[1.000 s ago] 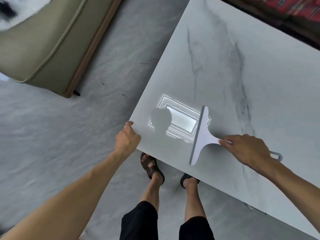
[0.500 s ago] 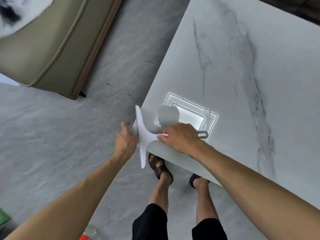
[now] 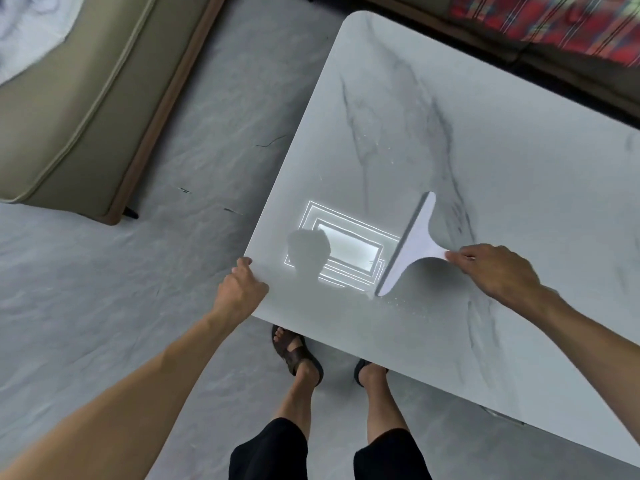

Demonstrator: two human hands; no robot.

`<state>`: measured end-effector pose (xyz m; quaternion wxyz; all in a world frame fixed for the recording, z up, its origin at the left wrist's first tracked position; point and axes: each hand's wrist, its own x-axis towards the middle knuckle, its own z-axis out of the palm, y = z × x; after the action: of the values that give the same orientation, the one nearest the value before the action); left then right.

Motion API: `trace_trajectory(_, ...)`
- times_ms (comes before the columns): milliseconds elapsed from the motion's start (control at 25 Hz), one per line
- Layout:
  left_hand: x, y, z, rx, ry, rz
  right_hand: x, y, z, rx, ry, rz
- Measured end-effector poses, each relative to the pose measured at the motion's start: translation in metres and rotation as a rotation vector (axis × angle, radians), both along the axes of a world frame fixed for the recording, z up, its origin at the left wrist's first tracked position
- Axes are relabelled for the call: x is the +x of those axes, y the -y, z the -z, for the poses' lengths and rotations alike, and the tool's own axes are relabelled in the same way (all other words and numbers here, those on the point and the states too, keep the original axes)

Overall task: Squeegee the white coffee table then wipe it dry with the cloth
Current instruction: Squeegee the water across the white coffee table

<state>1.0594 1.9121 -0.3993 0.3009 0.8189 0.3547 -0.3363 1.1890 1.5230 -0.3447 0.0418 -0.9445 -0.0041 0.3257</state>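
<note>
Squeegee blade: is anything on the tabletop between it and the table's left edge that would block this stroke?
Nothing visible does. The squeegee, held by the right hand, faces bare coffee table, with only a ceiling-light reflection and scattered droplets. The left hand grips the near-left corner, beside the path.

squeegee (image 3: 410,242) on coffee table (image 3: 502,161) | sofa (image 3: 69,98) left of table

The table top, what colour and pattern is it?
The coffee table is white with grey marble-like veins, seen in the head view.
</note>
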Motion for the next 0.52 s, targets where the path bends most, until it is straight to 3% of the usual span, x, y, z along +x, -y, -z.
trace_trajectory(120, 0.000, -0.011, -0.006, -0.076, 0.028, -0.245, 0.003, -0.039, -0.006, 0.094, 0.030, -0.040)
trace_trajectory(240, 0.001, -0.020, -0.005, -0.066, 0.132, -0.419, -0.001, -0.123, 0.011, 0.214, -0.046, -0.273)
trace_trajectory(400, 0.006, -0.030, -0.004, -0.013, 0.223, -0.478, -0.023, -0.222, 0.036, 0.322, -0.128, -0.598)
trace_trajectory(520, 0.013, -0.033, 0.000, 0.024, 0.207, -0.423, -0.014, -0.236, 0.050, 0.321, -0.127, -0.653)
